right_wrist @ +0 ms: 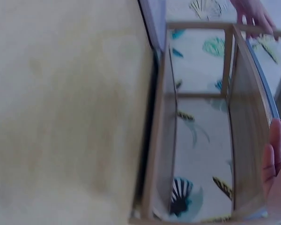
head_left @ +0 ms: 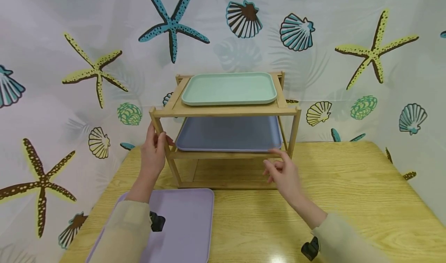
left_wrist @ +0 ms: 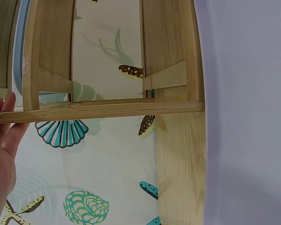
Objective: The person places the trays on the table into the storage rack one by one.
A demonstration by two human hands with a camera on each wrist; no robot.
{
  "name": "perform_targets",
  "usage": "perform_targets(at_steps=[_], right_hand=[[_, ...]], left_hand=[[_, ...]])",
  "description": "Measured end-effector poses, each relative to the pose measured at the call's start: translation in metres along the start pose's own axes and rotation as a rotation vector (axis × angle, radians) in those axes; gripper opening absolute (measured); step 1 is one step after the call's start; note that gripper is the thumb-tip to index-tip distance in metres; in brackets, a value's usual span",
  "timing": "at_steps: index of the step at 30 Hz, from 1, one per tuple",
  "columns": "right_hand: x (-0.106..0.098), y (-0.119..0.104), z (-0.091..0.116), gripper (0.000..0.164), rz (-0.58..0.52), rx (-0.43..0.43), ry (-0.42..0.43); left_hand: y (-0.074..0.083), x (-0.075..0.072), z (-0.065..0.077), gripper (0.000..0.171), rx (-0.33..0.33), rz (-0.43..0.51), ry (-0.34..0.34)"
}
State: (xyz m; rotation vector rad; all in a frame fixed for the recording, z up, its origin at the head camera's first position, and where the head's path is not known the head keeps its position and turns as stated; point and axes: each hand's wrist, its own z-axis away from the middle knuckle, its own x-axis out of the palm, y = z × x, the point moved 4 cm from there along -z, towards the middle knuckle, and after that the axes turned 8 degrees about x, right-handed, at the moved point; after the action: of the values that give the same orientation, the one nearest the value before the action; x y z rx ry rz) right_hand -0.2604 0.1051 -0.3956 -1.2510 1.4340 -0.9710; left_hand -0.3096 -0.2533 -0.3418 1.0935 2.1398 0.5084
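Observation:
A wooden rack stands on the table. Its top level bears a mint green tray, and a blue tray lies on the middle level. My left hand grips the rack's left front post, and in the left wrist view its fingers reach behind the wood. Near the right front corner of the blue tray is my right hand, its index fingertip right at the rim. The fingers of that hand lie fairly straight along the tray's edge in the right wrist view.
A lilac tray lies on the wooden table at the front left, partly hidden under my left forearm. Below the blue tray is the rack's bottom shelf. A sea-print cloth hangs close behind and beside the table.

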Motion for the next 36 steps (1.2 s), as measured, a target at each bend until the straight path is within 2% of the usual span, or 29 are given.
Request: perform_targets(at_steps=[5,9,13,20,27,36], right_hand=[[0.035,0.018,0.031,0.035,-0.063,0.097,-0.151],[0.069,0.034,0.055,0.036,-0.066,0.175,-0.308],[0.097,0.044,0.071,0.039,-0.059,0.24,-0.423],[0.127,0.051,0.078,0.037,-0.015,0.266,-0.457],[0.143,0.06,0.075,0.033,0.07,0.314,-0.471],[0.155,0.057,0.072,0.028,0.214,0.244,-0.5]], left_hand=[[0.0,0.0,0.0,0.042,-0.014,-0.002,-0.004],[0.001,0.001,0.0,0.041,-0.019,-0.004,-0.013],[0.002,0.0,0.001,0.043,-0.023,-0.004,-0.01],[0.001,0.001,0.0,0.04,-0.017,-0.002,-0.013],[-0.001,0.003,-0.001,0.041,-0.001,0.013,-0.014],[-0.003,0.001,-0.001,0.041,0.002,0.029,0.0]])
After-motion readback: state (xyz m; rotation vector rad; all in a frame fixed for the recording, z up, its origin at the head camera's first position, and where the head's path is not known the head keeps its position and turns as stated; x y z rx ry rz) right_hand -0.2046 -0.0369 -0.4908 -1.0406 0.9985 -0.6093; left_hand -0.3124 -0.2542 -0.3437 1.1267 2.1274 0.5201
